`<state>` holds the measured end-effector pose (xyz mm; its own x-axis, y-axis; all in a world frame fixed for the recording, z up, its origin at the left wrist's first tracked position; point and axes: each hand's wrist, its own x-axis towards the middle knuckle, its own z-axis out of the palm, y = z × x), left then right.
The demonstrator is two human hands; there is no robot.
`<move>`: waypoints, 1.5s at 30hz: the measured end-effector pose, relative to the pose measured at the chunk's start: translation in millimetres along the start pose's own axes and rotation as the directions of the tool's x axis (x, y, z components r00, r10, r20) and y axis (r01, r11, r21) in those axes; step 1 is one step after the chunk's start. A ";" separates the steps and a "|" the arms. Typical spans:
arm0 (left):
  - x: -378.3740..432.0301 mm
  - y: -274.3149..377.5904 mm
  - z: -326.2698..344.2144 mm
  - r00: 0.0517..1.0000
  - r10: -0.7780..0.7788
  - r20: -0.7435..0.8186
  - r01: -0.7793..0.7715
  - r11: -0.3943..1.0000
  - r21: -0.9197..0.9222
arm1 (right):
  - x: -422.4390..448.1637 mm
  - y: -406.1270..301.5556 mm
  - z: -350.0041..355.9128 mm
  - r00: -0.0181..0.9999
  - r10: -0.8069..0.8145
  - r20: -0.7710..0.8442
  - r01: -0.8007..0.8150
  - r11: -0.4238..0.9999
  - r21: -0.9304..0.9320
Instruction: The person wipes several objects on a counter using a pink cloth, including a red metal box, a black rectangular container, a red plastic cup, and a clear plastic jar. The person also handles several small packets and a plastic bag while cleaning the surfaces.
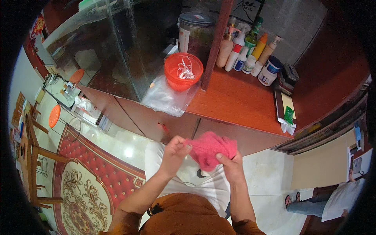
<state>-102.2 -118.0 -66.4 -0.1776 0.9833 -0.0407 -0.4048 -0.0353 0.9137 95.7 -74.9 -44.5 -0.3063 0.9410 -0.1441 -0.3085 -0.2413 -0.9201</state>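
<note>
A pink cloth (210, 149) is spread between my two hands, in front of the cabinet doors and above my lap. My left hand (177, 149) pinches its left edge between thumb and fingers. Its right side is gripped by my right hand (232, 163), the thumb lying on top. Beyond the cloth is the reddish wooden cabinet top (235, 102). An orange-red plastic basket (179, 83) holding white ribbon stands there on a clear plastic bag (161, 100), at the cabinet's front edge.
Several bottles (242, 55) and jars stand at the back, near a dark upright post (217, 44). A lidded container (196, 32) is behind the basket. A tray with a green packet (288, 114) lies at right. Another person (337, 199) is at far right; a wooden table (32, 152) at left.
</note>
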 end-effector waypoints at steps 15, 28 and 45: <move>1.8 51.3 -14.9 1.000 -0.005 -0.009 0.007 0.958 0.288 | 3.0 -17.6 -51.3 0.963 -0.263 -0.066 0.261 0.964 -0.044; -8.3 43.6 -26.7 0.916 0.398 0.054 -0.273 0.519 0.810 | -10.4 0.3 -27.6 0.968 -0.197 0.156 0.241 0.552 -0.798; -19.2 21.6 32.9 0.982 0.155 0.106 -0.174 0.535 0.827 | -12.3 12.5 -24.5 0.989 0.118 -0.085 -0.135 0.965 -0.224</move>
<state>-78.1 -131.8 -32.6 -0.1419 0.9793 0.1446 0.5562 -0.0419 0.8300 117.7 -83.6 -63.1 -0.2626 0.9226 -0.2824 -0.0550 -0.3065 -0.9503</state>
